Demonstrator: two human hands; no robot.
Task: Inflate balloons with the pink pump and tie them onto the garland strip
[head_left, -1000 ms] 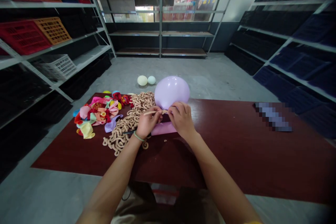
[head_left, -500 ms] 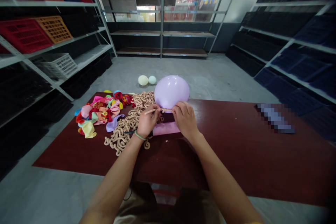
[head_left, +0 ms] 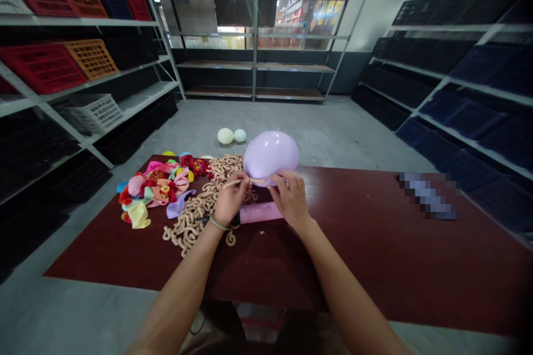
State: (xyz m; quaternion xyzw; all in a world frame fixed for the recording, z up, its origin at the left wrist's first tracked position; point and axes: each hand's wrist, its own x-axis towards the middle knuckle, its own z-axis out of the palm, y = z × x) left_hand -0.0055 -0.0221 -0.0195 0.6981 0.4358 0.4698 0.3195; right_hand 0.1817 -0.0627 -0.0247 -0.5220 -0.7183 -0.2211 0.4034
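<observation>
A large inflated light purple balloon [head_left: 271, 151] stands just beyond my hands, its lower edge close to my fingertips. My left hand [head_left: 231, 201] is closed, pinching a thin beige long balloon [head_left: 233, 183], whose loose end sticks out to the left. The strip runs across below the purple balloon to my right hand [head_left: 289, 197], whose closed fingers pinch near its other end. The purple balloon's neck is hidden by the fingers. Under my hands lies a pink tube [head_left: 260, 212] with a black end, resembling a hand pump.
Left of my hands is a heap of curly beige long balloons [head_left: 195, 212], beside a pile of colourful uninflated balloons [head_left: 160, 183]. A pixelated object [head_left: 428, 194] lies on the right of the dark red table [head_left: 353, 255]. Two small inflated balloons [head_left: 225, 136] rest on the floor, with shelves around.
The view has tilted up slightly. My fingers have shifted a little around the beige strip; the small knot seen between my hands earlier no longer shows clearly.
</observation>
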